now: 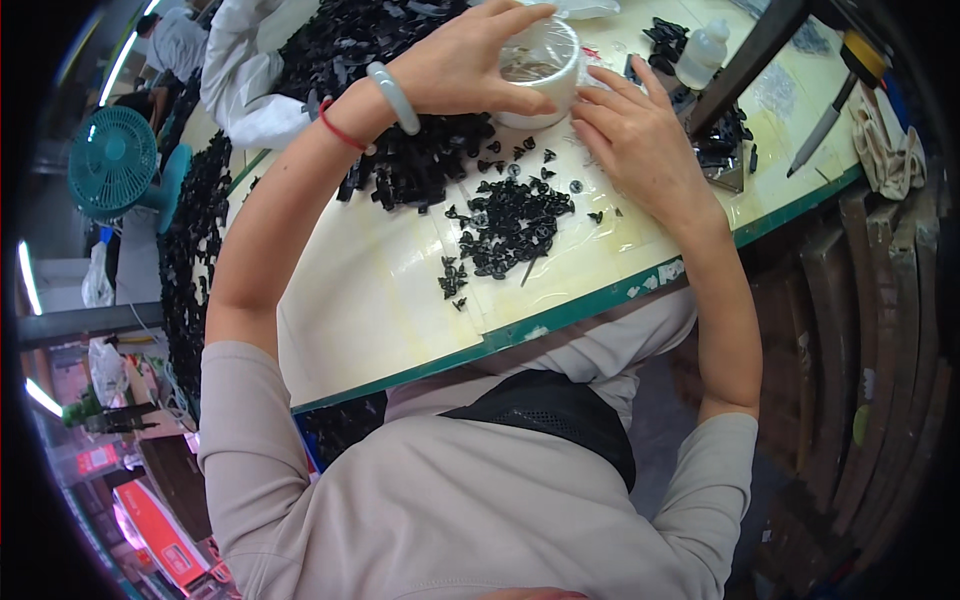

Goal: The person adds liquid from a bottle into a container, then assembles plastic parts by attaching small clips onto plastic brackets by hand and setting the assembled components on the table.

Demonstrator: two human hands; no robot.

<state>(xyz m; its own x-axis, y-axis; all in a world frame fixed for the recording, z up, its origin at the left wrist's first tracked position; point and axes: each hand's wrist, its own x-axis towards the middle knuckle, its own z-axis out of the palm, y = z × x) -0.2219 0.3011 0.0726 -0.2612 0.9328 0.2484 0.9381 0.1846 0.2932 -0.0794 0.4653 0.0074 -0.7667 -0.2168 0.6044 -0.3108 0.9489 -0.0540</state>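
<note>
At the far middle of the table stands a round white tub (538, 118) with clear plastic film in its mouth. My left hand (470, 62) grips its left side, thumb low against the wall and fingers over the rim. My right hand (640, 145) is beside the tub on the right, fingers stretched out and their tips close to the tub wall; whether they touch it is unclear. Nearer me lies a loose heap of small black plastic parts (515, 225). Behind my left forearm spreads a large pile of black pieces (335, 50).
Right of my right hand are a small white squeeze bottle (703, 55), a dark metal fixture (745, 70) and a hanging screwdriver-like tool (820, 135). White cloth (240, 90) lies at the left. A green fan (115, 160) stands beyond; the table's green edge (520, 333) runs before me.
</note>
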